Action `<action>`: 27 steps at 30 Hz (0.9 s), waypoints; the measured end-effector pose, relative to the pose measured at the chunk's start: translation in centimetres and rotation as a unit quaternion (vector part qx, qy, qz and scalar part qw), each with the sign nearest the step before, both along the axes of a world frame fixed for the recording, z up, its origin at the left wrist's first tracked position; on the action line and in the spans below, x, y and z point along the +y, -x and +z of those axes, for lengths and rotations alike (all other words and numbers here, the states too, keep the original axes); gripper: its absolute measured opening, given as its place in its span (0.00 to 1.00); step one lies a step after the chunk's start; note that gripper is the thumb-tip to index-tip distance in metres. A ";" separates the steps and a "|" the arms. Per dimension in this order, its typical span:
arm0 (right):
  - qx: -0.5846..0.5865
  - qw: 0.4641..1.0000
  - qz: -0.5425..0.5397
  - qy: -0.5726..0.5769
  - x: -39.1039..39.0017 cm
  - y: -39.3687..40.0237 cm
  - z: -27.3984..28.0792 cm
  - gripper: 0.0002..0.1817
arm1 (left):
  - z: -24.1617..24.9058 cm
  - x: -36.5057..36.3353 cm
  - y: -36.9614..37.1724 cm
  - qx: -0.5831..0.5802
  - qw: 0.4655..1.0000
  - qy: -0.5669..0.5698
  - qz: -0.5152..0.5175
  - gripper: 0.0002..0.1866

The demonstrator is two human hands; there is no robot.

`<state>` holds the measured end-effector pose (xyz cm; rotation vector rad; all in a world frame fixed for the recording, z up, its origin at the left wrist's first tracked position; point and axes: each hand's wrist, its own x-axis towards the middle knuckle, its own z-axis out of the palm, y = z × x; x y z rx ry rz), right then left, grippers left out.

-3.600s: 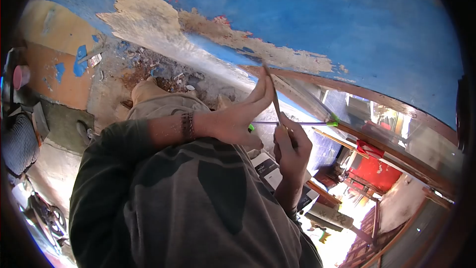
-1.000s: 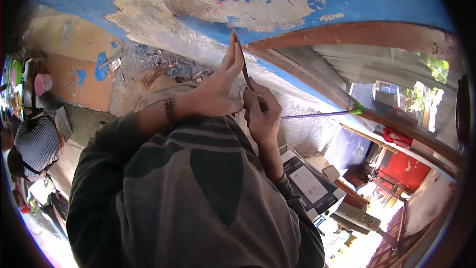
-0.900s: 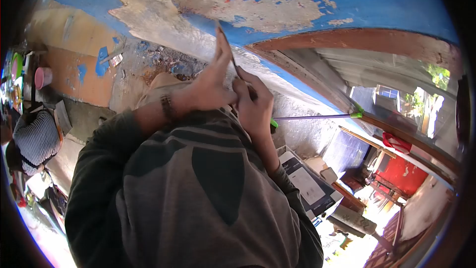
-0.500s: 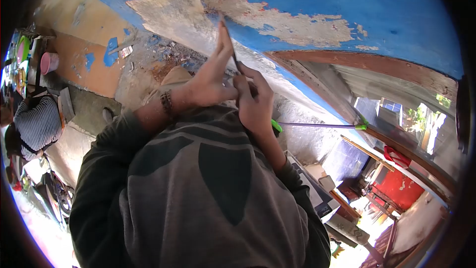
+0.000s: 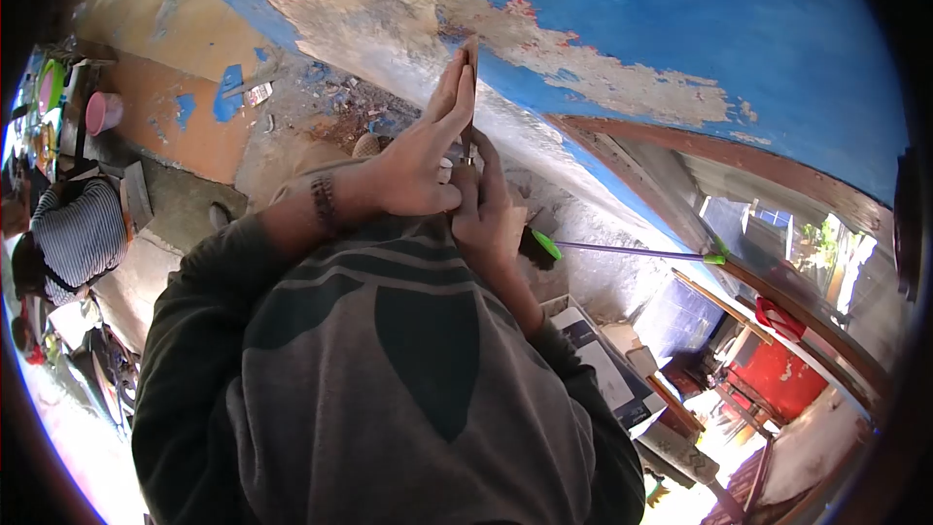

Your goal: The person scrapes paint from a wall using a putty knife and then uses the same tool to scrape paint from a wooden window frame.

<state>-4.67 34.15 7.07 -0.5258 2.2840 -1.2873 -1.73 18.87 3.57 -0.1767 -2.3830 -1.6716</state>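
Observation:
My right hand (image 5: 486, 219) is closed around the handle of a scraper (image 5: 468, 146), whose thin dark blade points up toward the wall and is seen nearly edge-on. My left hand (image 5: 418, 160) lies along the blade with its fingers stretched out and its fingertips near the blade's far end. The left thumb is close to the right hand's fingers. Beyond the fingertips is a blue wall (image 5: 661, 10) with a long bare patch (image 5: 583, 63) of peeled paint. Part of the handle is hidden inside my right hand.
Paint flakes and debris (image 5: 335, 97) litter the floor by the wall. A green-headed broom (image 5: 544, 245) with a purple stick stands at the right, near an open box (image 5: 612, 374). At left are a pink bucket (image 5: 103, 113) and a person in a striped top (image 5: 83, 238).
Both hands stay together at the scraper. The blade, which leaned to the left, now points nearly straight up, and my left fingers have turned with it. The view has shifted slightly.

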 end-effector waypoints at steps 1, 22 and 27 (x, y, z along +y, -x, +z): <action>0.039 0.998 0.014 -0.037 -0.6 -0.4 0.2 0.21 | -0.1 -0.4 0.1 -0.004 1.000 0.003 0.001 0.57; -0.071 0.995 -0.050 0.054 1.2 0.6 0.1 0.21 | 1.2 1.2 0.1 -0.028 0.998 -0.052 -0.033 0.60; -0.026 0.999 -0.024 -0.012 -0.8 0.2 1.0 0.22 | -0.1 0.1 0.2 0.020 1.000 -0.008 0.012 0.60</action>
